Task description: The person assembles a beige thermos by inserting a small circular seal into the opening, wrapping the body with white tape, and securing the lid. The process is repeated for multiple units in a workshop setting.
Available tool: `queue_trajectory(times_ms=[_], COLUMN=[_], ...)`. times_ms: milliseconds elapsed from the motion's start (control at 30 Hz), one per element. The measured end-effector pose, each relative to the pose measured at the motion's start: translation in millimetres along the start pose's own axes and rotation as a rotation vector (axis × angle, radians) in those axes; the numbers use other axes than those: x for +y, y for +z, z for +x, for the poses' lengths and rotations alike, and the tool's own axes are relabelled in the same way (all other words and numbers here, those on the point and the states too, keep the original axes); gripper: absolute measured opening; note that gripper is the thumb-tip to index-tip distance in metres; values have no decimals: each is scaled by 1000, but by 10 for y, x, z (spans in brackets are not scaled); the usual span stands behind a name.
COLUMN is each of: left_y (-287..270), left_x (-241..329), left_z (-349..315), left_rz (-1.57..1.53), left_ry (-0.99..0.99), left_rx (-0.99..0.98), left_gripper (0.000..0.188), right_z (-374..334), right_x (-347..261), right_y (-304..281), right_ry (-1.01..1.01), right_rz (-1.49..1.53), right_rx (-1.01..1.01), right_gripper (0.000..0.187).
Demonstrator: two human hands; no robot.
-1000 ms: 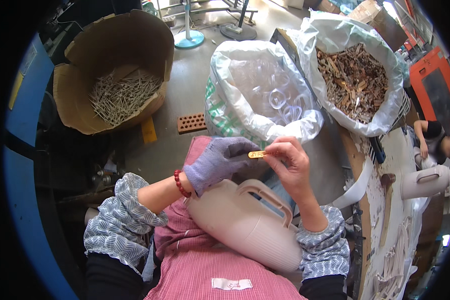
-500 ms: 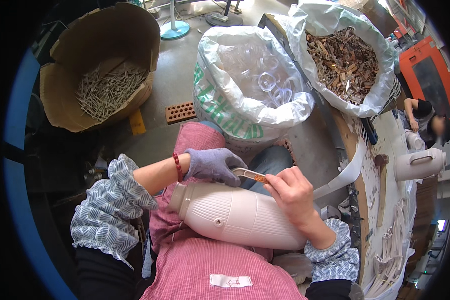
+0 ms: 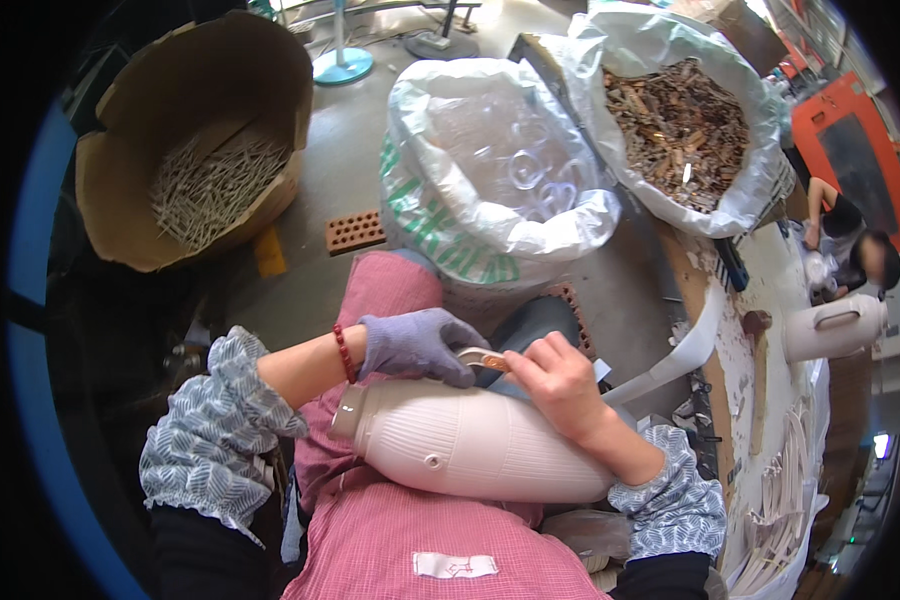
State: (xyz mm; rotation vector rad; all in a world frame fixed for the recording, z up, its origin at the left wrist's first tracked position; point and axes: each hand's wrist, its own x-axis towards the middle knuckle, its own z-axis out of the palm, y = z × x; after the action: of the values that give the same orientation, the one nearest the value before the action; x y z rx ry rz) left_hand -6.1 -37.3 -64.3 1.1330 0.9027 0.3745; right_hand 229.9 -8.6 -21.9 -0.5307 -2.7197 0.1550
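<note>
A big cream-colored jug [image 3: 470, 445] with ribbed sides lies flat across the person's lap, in the lower middle of the frame. Its neck points to the left.

The left hand [image 3: 415, 345] wears a purple glove. It rests on top of the jug, with its fingers curled down on a pale handle piece [image 3: 467, 354]. The right hand [image 3: 560, 385] is bare. Its fingers are pinched together on a small brown bit [image 3: 493, 362], right where the handle piece sits. Both hands touch at that spot.

I think the person is fixing the handle onto the jug. The step looks partly done. Next, I guess, the brown bit has to go in straight while the gloved hand keeps the handle from sliding.

In the upper middle stands a white sack of clear plastic rings [image 3: 505, 165]. A second sack of brown bits [image 3: 675, 120] sits at the upper right. A cardboard tub of thin white sticks [image 3: 205, 180] is at the upper left. Another jug [image 3: 835, 325] rests on the messy surface [image 3: 770, 400] at the right.
</note>
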Motion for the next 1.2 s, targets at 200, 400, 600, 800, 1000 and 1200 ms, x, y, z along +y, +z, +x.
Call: queue_trajectory(times_ms=[200,400,600,800,1000,1200], left_y=[140,174,68,129,127,220], left_x=[196,262,750,643,821,695], left_z=[120,2,-454,-819,-752,-627], left_rz=[-4,69,810,970,1038,986], left_ry=[-90,28,626,606,686,918], left_rx=[151,177,282,327,816,666], left_gripper=[36,39,39,36,39,29], right_z=[47,825,1292,1097,738,465], right_x=[197,2098,3300,3071,1335,-83], right_y=[-14,-622,-526,-1017,-869,-451], right_ry=[-111,202,537,579,415,268], right_rz=[88,-136,-696,-600,110,657], right_rx=[-38,445,259,47,290,131], right_gripper=[22,11,17,21,20,28])
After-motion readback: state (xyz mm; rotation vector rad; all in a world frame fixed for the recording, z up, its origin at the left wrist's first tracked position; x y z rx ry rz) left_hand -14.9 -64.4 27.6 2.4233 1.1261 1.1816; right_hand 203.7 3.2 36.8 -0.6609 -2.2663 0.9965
